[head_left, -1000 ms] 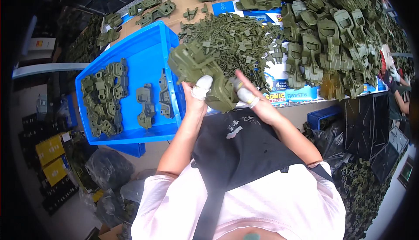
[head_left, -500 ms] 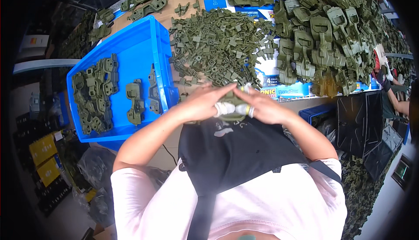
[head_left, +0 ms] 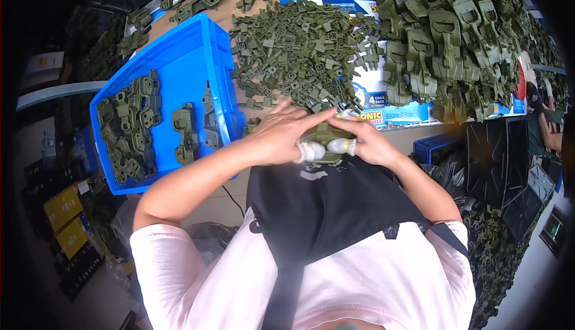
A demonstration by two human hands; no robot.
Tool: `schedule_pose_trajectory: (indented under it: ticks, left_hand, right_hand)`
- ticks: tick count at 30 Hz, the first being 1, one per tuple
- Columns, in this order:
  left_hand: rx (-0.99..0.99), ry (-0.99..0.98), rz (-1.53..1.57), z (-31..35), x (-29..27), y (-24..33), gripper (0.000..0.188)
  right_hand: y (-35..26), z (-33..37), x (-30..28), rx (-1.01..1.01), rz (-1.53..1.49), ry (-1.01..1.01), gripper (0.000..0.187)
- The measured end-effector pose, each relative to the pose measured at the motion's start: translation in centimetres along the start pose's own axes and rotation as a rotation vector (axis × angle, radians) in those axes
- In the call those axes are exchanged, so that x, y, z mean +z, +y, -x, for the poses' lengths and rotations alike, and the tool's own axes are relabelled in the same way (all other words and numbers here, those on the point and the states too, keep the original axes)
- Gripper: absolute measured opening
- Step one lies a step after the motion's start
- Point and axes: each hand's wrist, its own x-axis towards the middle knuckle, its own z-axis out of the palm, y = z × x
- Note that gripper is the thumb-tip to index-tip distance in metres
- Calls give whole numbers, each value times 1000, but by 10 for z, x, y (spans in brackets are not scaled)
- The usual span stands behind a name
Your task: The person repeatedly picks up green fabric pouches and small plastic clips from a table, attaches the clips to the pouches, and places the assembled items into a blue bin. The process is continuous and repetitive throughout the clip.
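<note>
My left hand and my right hand meet in front of my chest, above the black apron. Between them they grip an olive-green moulded plastic part, mostly covered by the fingers. White wrapping covers both thumbs, which press on the part's near side, while the index fingers reach over its far side. Blur hides its exact shape. Just beyond the hands lies a heap of small green plastic pieces on the table.
On the left, a blue plastic bin contains several larger green parts. More large green parts are piled at the right, over printed blue-and-white cardboard. Black crates stand low at the right. Another person's arm shows at the far right.
Both hands still grip the green part; the left hand has spread a little and blurs with movement. The bin and table have shifted slightly up in view.
</note>
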Motion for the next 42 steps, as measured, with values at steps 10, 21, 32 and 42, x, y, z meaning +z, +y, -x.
schedule_pose_trajectory:
  ticks: [10,21,32,42]
  left_hand:
    - [-245,274,790,42,22,-26,79]
    - [-98,434,444,36,30,-6,73]
    - [80,667,652,22,8,-8,105]
    - [50,423,619,2,14,7,56]
  right_hand:
    - [-24,12,-41,3,292,167,65]
    - [-49,-39,-9,-333,189,-162,76]
    - [-55,-34,-26,-239,-483,209,79]
    - [-83,-10,-46,-400,196,45,84]
